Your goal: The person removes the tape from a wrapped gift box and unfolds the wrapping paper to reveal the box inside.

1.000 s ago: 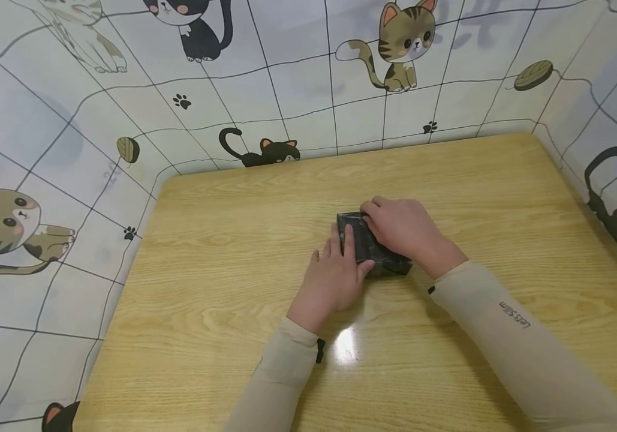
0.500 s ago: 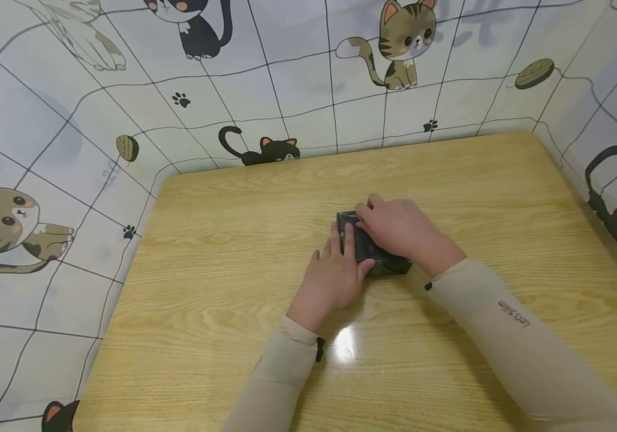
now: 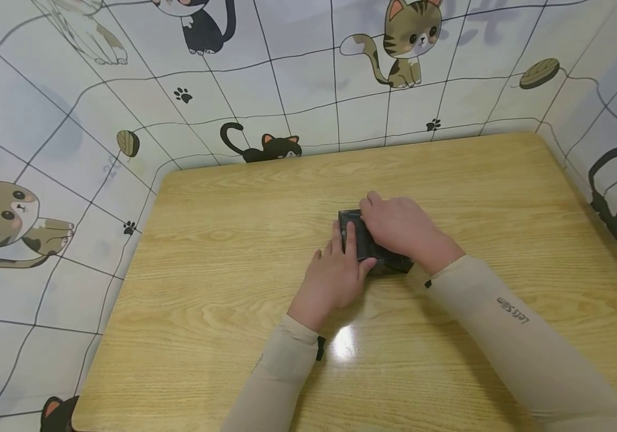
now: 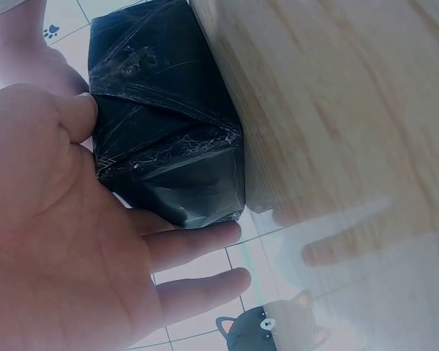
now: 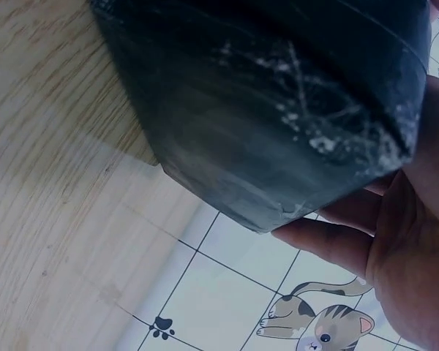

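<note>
A small black package point(image 3: 364, 243), wrapped in scuffed, creased plastic film, lies on the wooden table. My left hand point(image 3: 330, 282) rests against its left side with straight, spread fingers; the index finger is on top and the thumb at the near edge. In the left wrist view the thumb point(image 4: 79, 117) touches an upper corner. My right hand point(image 3: 401, 225) lies over the package's far right part, fingers curled onto it. In the right wrist view, fingers point(image 5: 325, 241) touch its side edge. The right thumb and what its tip pinches are hidden.
The wooden table point(image 3: 222, 258) extends around the package, with a light reflection near the left wrist. White tiled-pattern walls point(image 3: 308, 90) with printed cats border its back and sides. Beige sleeves cover both forearms.
The right hand's fingers have shifted slightly and bunched up over the package top. My left hand and the package stay put; the head view has tilted a little.
</note>
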Motion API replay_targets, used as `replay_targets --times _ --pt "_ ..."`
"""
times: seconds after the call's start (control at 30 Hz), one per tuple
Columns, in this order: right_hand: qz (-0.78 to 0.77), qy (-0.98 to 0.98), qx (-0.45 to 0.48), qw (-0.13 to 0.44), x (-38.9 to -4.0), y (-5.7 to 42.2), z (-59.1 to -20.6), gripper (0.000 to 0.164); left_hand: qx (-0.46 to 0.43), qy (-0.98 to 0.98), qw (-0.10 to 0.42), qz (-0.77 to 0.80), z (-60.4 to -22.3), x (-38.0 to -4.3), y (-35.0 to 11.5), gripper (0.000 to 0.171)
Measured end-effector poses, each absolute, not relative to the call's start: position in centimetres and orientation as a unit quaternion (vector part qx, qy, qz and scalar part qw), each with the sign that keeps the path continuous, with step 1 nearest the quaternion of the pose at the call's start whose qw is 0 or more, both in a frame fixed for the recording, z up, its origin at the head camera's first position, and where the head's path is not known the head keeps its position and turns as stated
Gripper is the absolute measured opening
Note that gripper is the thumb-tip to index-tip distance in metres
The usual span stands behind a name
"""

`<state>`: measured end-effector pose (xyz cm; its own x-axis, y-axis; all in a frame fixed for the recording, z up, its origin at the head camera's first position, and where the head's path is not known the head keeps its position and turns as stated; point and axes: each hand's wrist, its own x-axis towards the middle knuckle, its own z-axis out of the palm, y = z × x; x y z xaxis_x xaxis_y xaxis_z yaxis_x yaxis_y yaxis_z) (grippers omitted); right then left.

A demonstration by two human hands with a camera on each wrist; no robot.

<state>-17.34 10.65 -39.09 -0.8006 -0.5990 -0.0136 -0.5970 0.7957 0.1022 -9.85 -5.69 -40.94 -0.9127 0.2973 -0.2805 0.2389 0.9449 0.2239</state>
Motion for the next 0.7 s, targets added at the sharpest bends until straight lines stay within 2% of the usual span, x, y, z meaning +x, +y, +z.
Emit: replay_targets --times 0.3,0.5,0.7 --pt "0.011 -0.951 0.307 0.020 -17.5 11.6 -38.9 0.030 0.138 0.975 0.152 0.087 -41.0 -10.0 -5.5 0.084" --pt "0.040 -0.948 0.315 0.019 -17.4 12.2 -38.5 0.025 0.138 0.976 0.146 0.088 -40.9 -9.9 -5.5 0.084" --pt "0.034 -0.949 0.313 0.019 -17.5 12.2 -38.8 0.022 0.163 0.980 0.107 0.042 -41.0 -9.5 -5.4 0.081"
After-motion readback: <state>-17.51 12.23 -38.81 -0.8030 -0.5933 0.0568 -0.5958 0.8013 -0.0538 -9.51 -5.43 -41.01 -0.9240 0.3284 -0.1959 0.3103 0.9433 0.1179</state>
